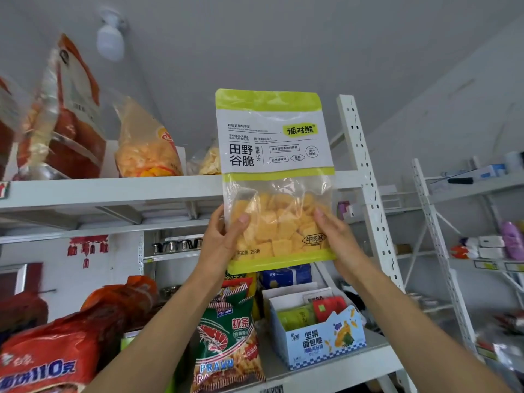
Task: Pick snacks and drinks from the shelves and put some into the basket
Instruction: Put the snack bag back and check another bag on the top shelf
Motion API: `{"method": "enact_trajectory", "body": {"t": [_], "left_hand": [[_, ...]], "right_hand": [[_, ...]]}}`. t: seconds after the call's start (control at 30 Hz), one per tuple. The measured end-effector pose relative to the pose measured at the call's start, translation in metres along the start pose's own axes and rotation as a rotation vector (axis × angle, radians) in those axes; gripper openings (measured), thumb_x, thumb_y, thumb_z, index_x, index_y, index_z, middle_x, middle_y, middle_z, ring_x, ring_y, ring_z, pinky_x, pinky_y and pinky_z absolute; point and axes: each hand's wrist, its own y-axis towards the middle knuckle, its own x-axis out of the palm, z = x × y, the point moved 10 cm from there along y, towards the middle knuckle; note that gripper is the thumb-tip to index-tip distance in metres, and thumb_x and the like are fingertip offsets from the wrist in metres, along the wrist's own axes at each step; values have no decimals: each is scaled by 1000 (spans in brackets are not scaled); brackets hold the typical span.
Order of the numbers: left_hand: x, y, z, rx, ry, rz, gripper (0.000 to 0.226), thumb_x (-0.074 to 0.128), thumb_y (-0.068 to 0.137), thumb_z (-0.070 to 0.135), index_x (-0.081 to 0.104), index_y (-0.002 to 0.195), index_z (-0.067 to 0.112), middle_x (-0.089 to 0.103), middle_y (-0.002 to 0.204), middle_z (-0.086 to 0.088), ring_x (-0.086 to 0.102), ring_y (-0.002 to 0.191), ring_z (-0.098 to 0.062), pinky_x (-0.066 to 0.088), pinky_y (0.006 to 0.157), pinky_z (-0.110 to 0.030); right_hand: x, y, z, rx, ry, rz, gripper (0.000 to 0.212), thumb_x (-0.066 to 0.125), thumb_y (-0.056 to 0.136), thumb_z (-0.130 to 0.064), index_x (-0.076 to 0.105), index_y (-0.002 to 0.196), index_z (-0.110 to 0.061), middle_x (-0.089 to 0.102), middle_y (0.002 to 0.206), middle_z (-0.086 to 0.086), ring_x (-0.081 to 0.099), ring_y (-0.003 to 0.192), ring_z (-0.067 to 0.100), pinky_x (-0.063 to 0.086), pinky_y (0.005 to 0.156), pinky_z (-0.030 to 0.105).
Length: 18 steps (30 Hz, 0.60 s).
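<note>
The person holds a snack bag (pixel 276 180) upright in front of the shelves, raised before the front edge of the top shelf (pixel 113 191), with both arms reaching up from below. The bag has a lime-green top and bottom band, a white label with black Chinese print, and a clear lower window showing yellow square crisps. The left hand (pixel 224 239) grips the bag's lower left edge, thumb curled over the front of the window and the other fingers hidden behind. The right hand (pixel 336 236) grips the lower right edge in the same manner, thumb on the front near a small hexagon flavour mark. On the top shelf, left of the bag, stand a clear bag of orange crisps (pixel 147 148), a tall red and clear pack (pixel 71 117), and a smaller clear pack partly hidden by the held bag. On the lower shelf (pixel 326 373), beneath the hands, stands a green prawn-stick bag (pixel 226 341), and just right of it a blue and white carton (pixel 320 333) holding green and red sachets. A large red bag (pixel 54 361) lies at the lower shelf's left end. A white slotted upright (pixel 365 177) rises just right of the held bag, and further racks with assorted goods stand well apart on the right. A white lamp (pixel 110 38) hangs on the ceiling at upper left.
</note>
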Motion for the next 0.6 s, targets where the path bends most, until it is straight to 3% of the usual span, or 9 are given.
{"method": "enact_trajectory", "body": {"t": [0.1, 0.2, 0.27, 0.33, 0.43, 0.5, 0.6], "left_hand": [[1, 1, -3, -18, 67, -89, 103, 68, 59, 82, 35, 146, 37, 64, 130, 4, 66, 112, -13, 54, 95, -43], [3, 2, -13, -98, 81, -181, 109, 66, 58, 85, 29, 149, 38, 62, 133, 2, 63, 119, -19, 46, 103, -55], [3, 2, -13, -103, 77, -184, 104, 68, 57, 84, 38, 144, 35, 66, 127, 5, 66, 114, -18, 48, 101, -53], [1, 3, -8, -93, 85, -101, 88, 69, 60, 81, 50, 133, 35, 67, 123, 5, 66, 111, -17, 48, 100, -49], [1, 1, 4, -49, 71, 52, 75, 70, 70, 70, 53, 129, 27, 65, 118, 6, 61, 105, -8, 48, 95, -40], [4, 2, 7, -47, 25, 123, 76, 72, 68, 66, 52, 129, 24, 65, 117, 4, 62, 105, -11, 50, 94, -39], [9, 3, 9, -46, -24, 208, 61, 73, 78, 53, 51, 125, 21, 64, 115, -1, 64, 104, -19, 52, 94, -43]], "right_hand": [[-4, -1, -3, -27, 16, 23, 40, 56, 81, -58, 68, 112, -35, 75, 102, 4, 69, 101, 27, 51, 98, 52], [-9, -1, -6, -33, 40, 30, 44, 56, 82, -55, 67, 116, -28, 75, 101, 9, 70, 98, 30, 52, 95, 52], [-11, -2, -9, -23, 20, 38, 51, 56, 79, -58, 66, 117, -25, 75, 101, 10, 70, 97, 31, 52, 96, 52], [-12, -1, -14, -28, -81, 65, 62, 51, 76, -67, 64, 121, -27, 73, 103, 5, 68, 100, 24, 51, 98, 48], [-24, -3, -32, -127, -283, 270, 80, 49, 76, -74, 42, 143, -32, 57, 134, -2, 55, 122, 16, 46, 103, 41], [-30, -20, -57, -283, -363, 438, 72, 58, 83, -65, 35, 145, -35, 46, 140, -6, 48, 127, 13, 43, 104, 38], [-12, -53, -96, -572, -576, 540, 45, 60, 92, -45, 49, 135, -37, 47, 125, -10, 51, 115, 12, 43, 99, 43]]}}
